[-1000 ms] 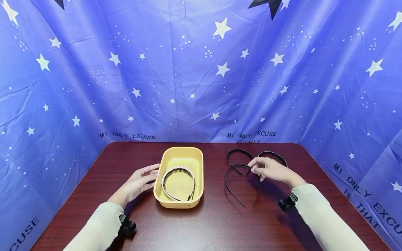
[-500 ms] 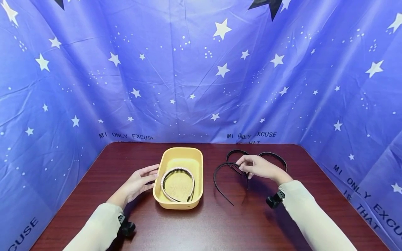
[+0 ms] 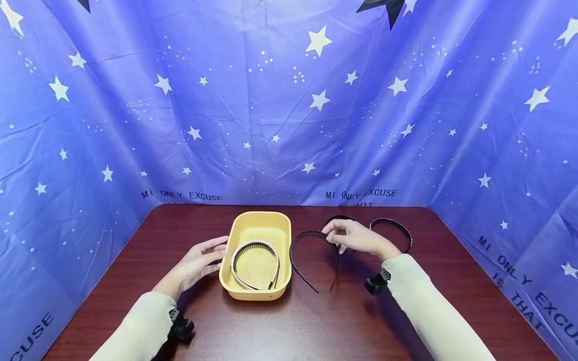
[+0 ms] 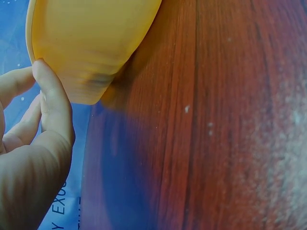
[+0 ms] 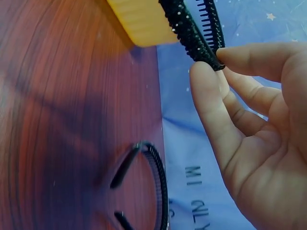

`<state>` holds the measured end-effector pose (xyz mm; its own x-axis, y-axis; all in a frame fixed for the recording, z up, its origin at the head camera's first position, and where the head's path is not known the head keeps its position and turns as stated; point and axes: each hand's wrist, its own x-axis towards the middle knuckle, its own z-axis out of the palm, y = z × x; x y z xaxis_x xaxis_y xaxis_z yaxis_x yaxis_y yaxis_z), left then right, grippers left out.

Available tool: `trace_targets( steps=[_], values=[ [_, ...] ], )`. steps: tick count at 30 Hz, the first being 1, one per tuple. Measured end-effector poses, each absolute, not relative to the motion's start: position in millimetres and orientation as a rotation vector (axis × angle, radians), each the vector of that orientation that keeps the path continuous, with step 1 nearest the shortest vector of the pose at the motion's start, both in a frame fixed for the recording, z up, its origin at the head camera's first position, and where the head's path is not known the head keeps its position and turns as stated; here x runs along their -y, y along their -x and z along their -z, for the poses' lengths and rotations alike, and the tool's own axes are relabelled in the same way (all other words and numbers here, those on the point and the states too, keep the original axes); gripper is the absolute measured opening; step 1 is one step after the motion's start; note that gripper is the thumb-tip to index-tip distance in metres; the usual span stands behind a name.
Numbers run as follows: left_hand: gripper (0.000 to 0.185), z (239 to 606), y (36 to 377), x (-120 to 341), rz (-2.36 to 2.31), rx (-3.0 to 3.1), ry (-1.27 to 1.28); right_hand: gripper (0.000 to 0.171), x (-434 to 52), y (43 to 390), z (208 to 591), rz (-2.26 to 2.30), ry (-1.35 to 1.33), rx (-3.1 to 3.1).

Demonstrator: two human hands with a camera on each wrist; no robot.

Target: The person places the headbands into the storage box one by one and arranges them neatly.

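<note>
My right hand [image 3: 333, 234] pinches a black toothed headband [image 3: 303, 234] by its top between thumb and forefinger. The band hangs just above the table, right of a yellow tray [image 3: 285, 235]. The right wrist view shows the pinch [image 5: 213, 64] on the studded band [image 5: 189, 29] near the tray [image 5: 139, 19]. A pink-edged headband [image 3: 254, 246] lies inside the tray. My left hand [image 3: 218, 250] rests with straight fingers against the tray's left wall [image 4: 91, 43], and its thumb [image 4: 53, 96] touches that wall.
Two more black headbands lie on the dark wood table [image 3: 271, 326]. One [image 3: 339, 217] is partly behind my right hand, the other [image 3: 394, 224] is further right and shows as [image 5: 156, 175]. Blue star-print cloth [image 3: 289, 100] walls in three sides.
My right hand has carried the black headband leftward from the other bands to beside the tray. The left hand has stayed at the tray's side.
</note>
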<state>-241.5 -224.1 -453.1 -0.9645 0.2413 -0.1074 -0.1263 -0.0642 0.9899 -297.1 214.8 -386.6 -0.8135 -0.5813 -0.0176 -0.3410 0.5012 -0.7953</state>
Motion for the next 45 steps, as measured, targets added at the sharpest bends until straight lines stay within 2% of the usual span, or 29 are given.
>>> trace_targets(
  steps=[16,24,32,45],
  values=[
    [0.061,453.3,241.1,226.4,-2.137,-1.95,-0.107,0.022,-172.6,307.0,390.9,1.303,0.853,-2.37],
    [0.06,454.7,241.2,226.2,-2.147,-1.943,-0.105,0.028,-146.7,309.1,391.0,1.302,0.896,-2.322],
    [0.06,454.3,241.5,225.1,-2.132,-1.949,-0.115,0.022,-126.8,313.2,388.4,1.273,0.907,-2.336],
    [0.062,454.2,242.0,223.9,-2.124,-1.94,-0.133,0.024,-98.3,322.0,384.0,1.2,0.921,-2.36]
  ],
)
